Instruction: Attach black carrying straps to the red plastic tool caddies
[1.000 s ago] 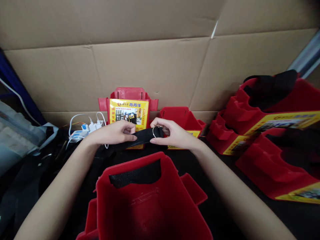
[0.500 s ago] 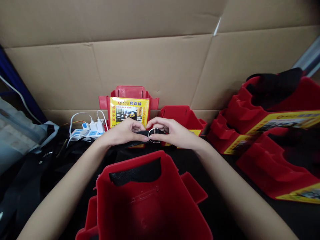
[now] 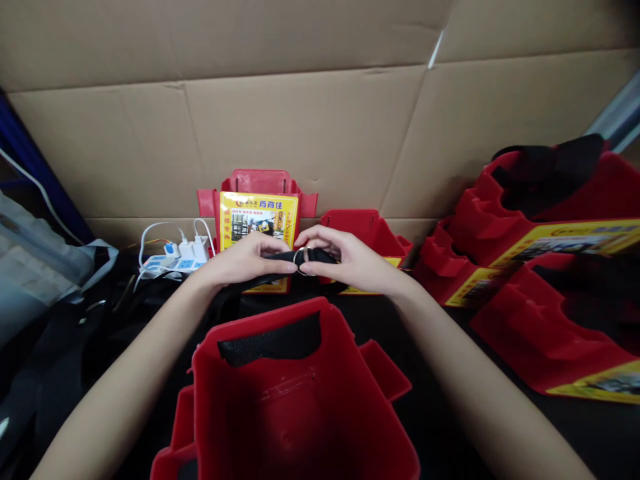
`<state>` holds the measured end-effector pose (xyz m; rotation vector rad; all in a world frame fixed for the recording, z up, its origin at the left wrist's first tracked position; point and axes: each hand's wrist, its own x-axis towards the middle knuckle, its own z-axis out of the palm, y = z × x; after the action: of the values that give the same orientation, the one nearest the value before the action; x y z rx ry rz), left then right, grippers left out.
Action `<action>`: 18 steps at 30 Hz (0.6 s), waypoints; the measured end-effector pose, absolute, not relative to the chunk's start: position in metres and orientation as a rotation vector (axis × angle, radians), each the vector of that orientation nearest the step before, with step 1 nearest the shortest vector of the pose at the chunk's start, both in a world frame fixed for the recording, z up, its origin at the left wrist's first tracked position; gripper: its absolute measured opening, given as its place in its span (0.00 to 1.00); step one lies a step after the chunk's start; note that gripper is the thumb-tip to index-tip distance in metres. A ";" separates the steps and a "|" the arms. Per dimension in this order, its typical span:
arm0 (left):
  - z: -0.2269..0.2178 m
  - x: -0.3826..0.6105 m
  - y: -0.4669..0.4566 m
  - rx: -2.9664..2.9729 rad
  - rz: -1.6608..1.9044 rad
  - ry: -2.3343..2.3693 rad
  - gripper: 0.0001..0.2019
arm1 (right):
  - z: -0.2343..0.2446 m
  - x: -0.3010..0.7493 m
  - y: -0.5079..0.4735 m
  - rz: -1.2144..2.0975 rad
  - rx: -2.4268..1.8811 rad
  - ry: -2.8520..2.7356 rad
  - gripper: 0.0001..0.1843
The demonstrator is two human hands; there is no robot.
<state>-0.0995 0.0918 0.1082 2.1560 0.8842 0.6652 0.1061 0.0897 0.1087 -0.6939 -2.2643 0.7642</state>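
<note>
Between my hands a black webbing strap [image 3: 277, 265] runs through metal rings [image 3: 301, 261]. My left hand [image 3: 247, 260] is closed on the strap just left of the rings, thumb on the near side. My right hand [image 3: 340, 259] pinches the strap at the rings' right side, its thumb beside the metal. Below the hands a red plastic bucket [image 3: 295, 407] with side pockets stands with its opening toward me. Black strap material [image 3: 273, 343] shows through a slot in its far wall. Parts of the strap behind my fingers are hidden.
Behind my hands stand a red bucket with a yellow label [image 3: 257, 200] and another red bucket [image 3: 357, 230]. Several red buckets [image 3: 520, 327] are grouped at right. A white power strip [image 3: 173, 261] with plugs lies left. Black straps [image 3: 45, 373] and cardboard [image 3: 300, 140] surround the area.
The strap and rings have shifted slightly between my fingers, and the ring now sits a little higher and further left. Both hands keep hold; the buckets look unchanged.
</note>
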 end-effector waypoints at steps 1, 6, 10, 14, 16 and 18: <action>0.108 -0.101 0.093 2.141 0.722 0.905 0.10 | 0.109 0.110 0.093 0.757 -0.696 -2.257 0.19; 0.117 -0.109 0.088 2.080 1.093 0.877 0.12 | 0.115 0.133 0.108 0.634 -0.832 -2.274 0.18; 0.139 -0.118 0.059 2.266 1.353 0.668 0.08 | 0.128 0.131 0.090 0.501 -0.819 -2.298 0.16; 0.162 -0.120 0.010 2.669 0.690 0.277 0.03 | 0.140 0.117 0.053 0.577 -0.562 -2.578 0.18; 0.164 -0.115 -0.009 2.760 0.337 0.374 0.03 | 0.141 0.111 0.040 0.611 -0.508 -2.721 0.21; 0.157 -0.108 -0.019 2.816 0.160 0.568 0.06 | 0.139 0.108 0.036 0.554 -0.608 -2.765 0.24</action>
<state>-0.1081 -0.0188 0.1570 2.8157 0.5679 0.1602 0.1085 0.0356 0.1389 -0.6078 -2.7651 0.5539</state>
